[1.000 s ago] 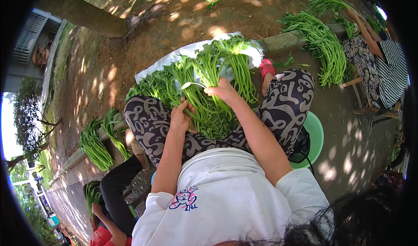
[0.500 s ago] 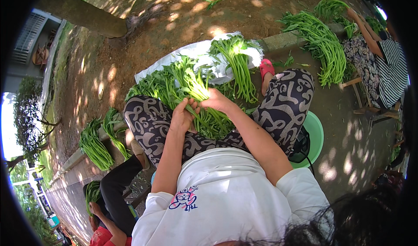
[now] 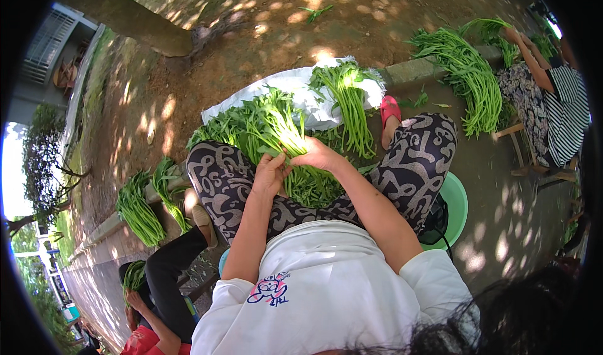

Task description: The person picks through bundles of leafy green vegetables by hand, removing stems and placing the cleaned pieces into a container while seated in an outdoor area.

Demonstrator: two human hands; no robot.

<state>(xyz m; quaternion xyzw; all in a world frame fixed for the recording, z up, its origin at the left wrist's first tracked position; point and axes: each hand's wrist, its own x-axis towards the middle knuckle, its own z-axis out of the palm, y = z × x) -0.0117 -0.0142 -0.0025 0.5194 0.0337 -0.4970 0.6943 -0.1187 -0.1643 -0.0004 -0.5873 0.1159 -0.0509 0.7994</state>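
Note:
My right hand (image 3: 318, 155) is wrapped round a bunch of long-stemmed leafy greens (image 3: 287, 128), which look like water spinach, held above my lap. Close against it, my left hand (image 3: 271, 174) has its fingers pinched at the stems by the lower end of the bunch. Just what lies between those fingertips is partly hidden. More loose greens (image 3: 314, 190) lie between my thighs, below the hands. Beyond my left knee a leafy heap (image 3: 223, 124) rests on a white sack (image 3: 257, 89). Another bundle of greens (image 3: 350, 101) lies across the sack's right end.
A green basin (image 3: 457, 207) with a black bag stands by my right thigh. A low kerb (image 3: 411, 70) runs behind the sack. Piles of greens lie at right (image 3: 468, 79) and left (image 3: 139, 207). Seated people on both sides handle greens. A tree trunk (image 3: 135, 19) rises at far left.
The view has shifted slightly, so the scene sits a little lower. Both hands stay together at the bunch. At the right, the other person's greens have moved a little.

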